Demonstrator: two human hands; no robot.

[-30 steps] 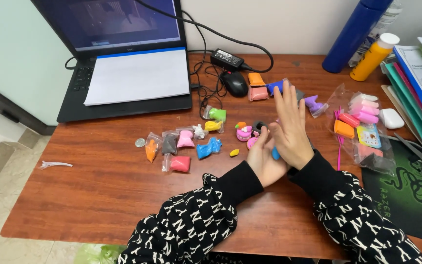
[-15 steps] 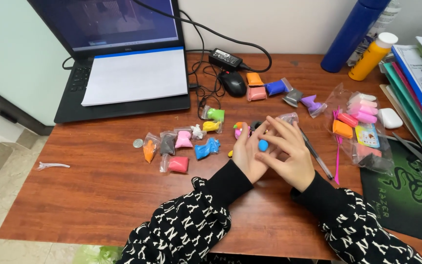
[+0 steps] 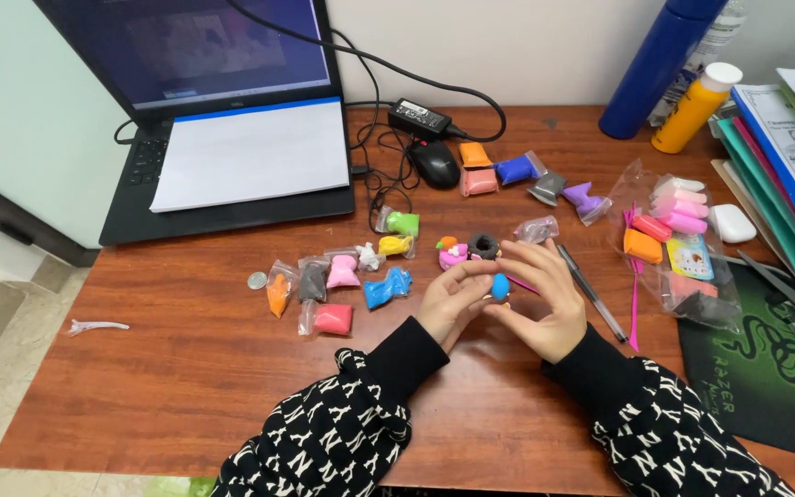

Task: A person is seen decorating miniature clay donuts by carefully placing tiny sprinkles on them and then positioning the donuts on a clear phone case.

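Head view looks down on a reddish-brown wooden table where two hands in black sleeves with white lettering meet over its middle; the left hand and the right hand both hold a small blue lump of modelling clay, which sits between their fingertips just above the table, so each grip is pinching the blue lump rather than spread. Just beyond the fingers lie a dark grey clay ring and a pink clay piece topped with orange. To the left of the hands, small clear bags of coloured clay are scattered: a blue one, a pink one, a red-pink one and an orange one, with a silver coin near them. A black pen lies just right of the right hand. Farther back stand an open black laptop with a white sheet on its keyboard, a black computer mouse and a black power adapter
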